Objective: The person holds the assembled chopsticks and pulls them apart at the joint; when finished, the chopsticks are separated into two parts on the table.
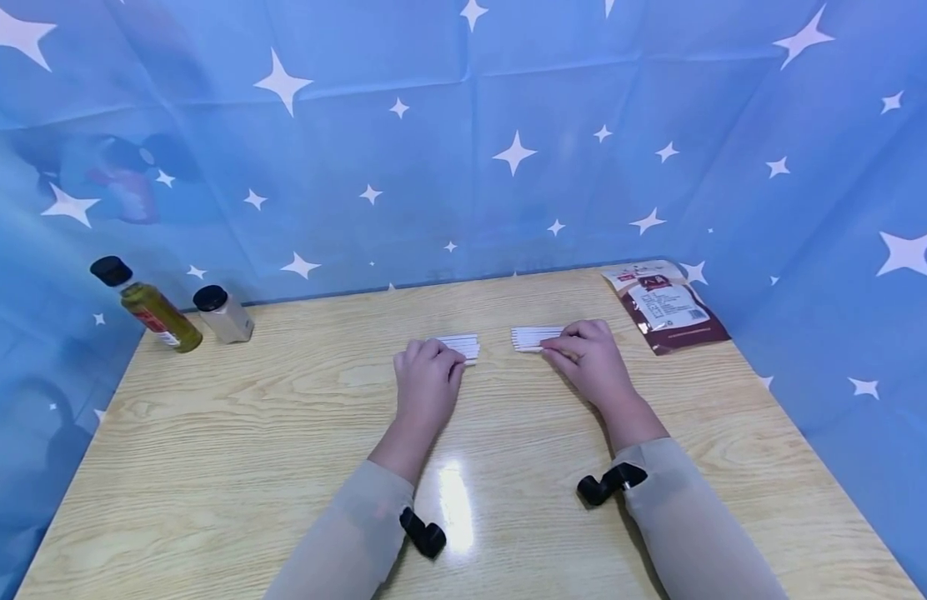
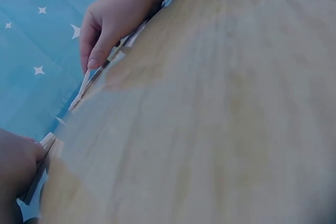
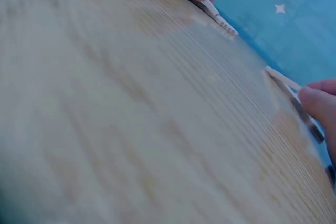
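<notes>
Two rows of thin white sticks lie side by side on the wooden table, a left row (image 1: 458,341) and a right row (image 1: 534,334), with a gap between them. My left hand (image 1: 428,379) is at the near edge of the left row, its thumb and fingers pinching a white stick (image 1: 471,362) there. At the right row, my right hand (image 1: 593,364) pinches another white stick (image 1: 528,349) along the near side. The left wrist view shows this right-hand stick (image 2: 85,83) tilted, one end between thumb and finger. My hands cover the outer ends of both rows.
A brown and white pouch (image 1: 664,307) lies at the back right of the table (image 1: 231,467). An oil bottle (image 1: 159,315) and a small black-capped jar (image 1: 227,321) stand at the back left. Behind the table hangs a blue star-patterned cloth (image 1: 403,150).
</notes>
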A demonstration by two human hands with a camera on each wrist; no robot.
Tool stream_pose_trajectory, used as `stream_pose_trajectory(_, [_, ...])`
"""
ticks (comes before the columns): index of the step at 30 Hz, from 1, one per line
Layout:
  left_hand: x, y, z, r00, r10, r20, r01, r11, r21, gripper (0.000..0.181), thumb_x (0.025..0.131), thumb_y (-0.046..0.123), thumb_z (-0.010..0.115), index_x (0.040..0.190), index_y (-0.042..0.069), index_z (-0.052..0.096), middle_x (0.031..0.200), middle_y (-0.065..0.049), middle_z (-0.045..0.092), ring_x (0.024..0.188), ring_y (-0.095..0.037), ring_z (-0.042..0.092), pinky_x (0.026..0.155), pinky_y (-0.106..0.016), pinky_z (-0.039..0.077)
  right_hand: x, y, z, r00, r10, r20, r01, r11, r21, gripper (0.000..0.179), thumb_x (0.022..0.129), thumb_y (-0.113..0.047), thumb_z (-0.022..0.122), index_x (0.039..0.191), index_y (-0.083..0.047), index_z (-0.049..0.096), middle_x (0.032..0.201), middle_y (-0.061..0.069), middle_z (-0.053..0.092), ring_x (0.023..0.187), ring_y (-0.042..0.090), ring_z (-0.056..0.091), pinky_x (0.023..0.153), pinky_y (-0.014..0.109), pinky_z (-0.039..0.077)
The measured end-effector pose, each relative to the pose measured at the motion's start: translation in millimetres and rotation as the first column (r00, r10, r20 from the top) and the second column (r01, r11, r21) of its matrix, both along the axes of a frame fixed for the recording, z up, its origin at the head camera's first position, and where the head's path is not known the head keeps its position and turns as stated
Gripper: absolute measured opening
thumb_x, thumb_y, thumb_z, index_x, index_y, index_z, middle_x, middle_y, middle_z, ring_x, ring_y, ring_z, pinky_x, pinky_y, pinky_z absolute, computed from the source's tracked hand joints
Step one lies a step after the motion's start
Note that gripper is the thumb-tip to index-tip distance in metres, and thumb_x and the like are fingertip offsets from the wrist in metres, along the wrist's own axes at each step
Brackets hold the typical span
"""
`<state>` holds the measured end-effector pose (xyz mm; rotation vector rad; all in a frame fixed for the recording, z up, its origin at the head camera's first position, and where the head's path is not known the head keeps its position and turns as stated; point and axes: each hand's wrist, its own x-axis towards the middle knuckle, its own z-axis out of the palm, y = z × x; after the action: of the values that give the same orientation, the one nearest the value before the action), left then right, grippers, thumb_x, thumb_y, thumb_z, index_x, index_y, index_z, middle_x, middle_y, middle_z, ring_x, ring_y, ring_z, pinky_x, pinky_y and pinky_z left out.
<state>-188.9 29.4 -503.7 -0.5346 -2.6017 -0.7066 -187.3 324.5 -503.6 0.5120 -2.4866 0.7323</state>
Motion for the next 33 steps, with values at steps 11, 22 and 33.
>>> stream_pose_trajectory(11, [-8.5, 0.3, -0.1, 0.998, 0.020, -0.060, -0.018, 1.000, 0.022, 0.006, 0.091, 0.018, 0.087, 0.094, 0.023, 0.086, 0.099, 0.002, 0.073, 0.099, -0.025, 0.060, 0.085, -0.049, 0.044, -1.7, -3.3, 3.0, 0.997, -0.022, 0.074, 0.023, 1.000, -0.003, 0.016, 0.093, -0.013, 0.085, 0.109, -0.010, 0.086, 0.108, 0.014, 0.069, 0.104, 0.038, 0.052, 0.089, 0.051, 0.042])
stream_pose_trajectory(22, [-9.9, 1.0, 0.8, 0.998, 0.016, -0.063, -0.012, 0.999, 0.053, 0.006, 0.093, 0.018, 0.086, 0.096, 0.023, 0.087, 0.096, 0.000, 0.073, 0.097, -0.026, 0.061, 0.082, -0.049, 0.042, -2.3, -3.4, 2.2, 0.997, -0.040, 0.066, 0.040, 0.999, -0.006, 0.016, 0.092, -0.009, 0.086, 0.107, -0.010, 0.086, 0.107, 0.015, 0.069, 0.102, 0.038, 0.053, 0.091, 0.051, 0.041])
stream_pose_trajectory(33, [-8.8, 3.0, -7.1, 0.997, 0.011, -0.074, -0.001, 0.991, 0.135, 0.007, 0.089, 0.013, 0.086, 0.093, 0.018, 0.086, 0.094, -0.001, 0.073, 0.094, -0.028, 0.062, 0.082, -0.051, 0.043, 0.8, -1.9, 2.9, 0.992, -0.087, 0.092, 0.085, 0.996, 0.025, 0.014, 0.093, -0.015, 0.086, 0.106, -0.010, 0.086, 0.107, 0.014, 0.069, 0.101, 0.035, 0.052, 0.088, 0.050, 0.043])
